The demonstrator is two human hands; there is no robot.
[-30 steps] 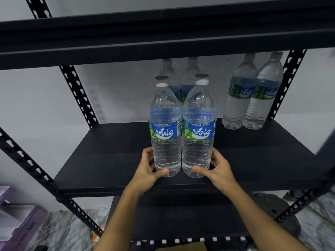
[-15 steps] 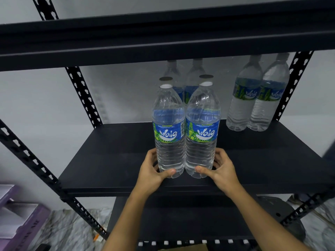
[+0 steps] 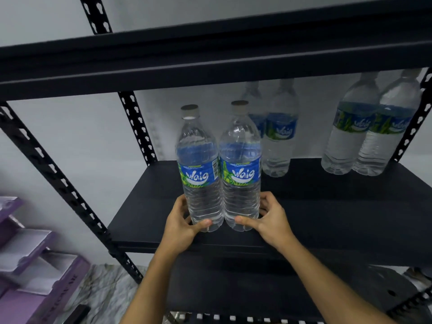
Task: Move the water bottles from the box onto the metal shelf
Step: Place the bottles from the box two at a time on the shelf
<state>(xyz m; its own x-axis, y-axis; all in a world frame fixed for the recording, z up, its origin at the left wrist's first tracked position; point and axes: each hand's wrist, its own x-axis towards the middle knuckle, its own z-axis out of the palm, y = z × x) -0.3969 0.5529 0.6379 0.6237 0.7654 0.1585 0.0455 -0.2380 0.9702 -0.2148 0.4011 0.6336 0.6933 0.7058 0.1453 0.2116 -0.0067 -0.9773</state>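
Little has changed; the left hand [image 3: 181, 223] still grips the left bottle [image 3: 199, 183] low down, the right hand [image 3: 271, 220] the right bottle [image 3: 242, 183]; both stand on the shelf [image 3: 145, 206] near its front; letting go seems next.

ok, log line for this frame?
phase: place | left hand: grips left bottle | right hand: grips right bottle | both upright on shelf | four bottles behind

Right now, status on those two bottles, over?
Left hand grips left bottle, right hand grips right bottle. Both upright at front of shelf. Another pair stands behind, slightly right.
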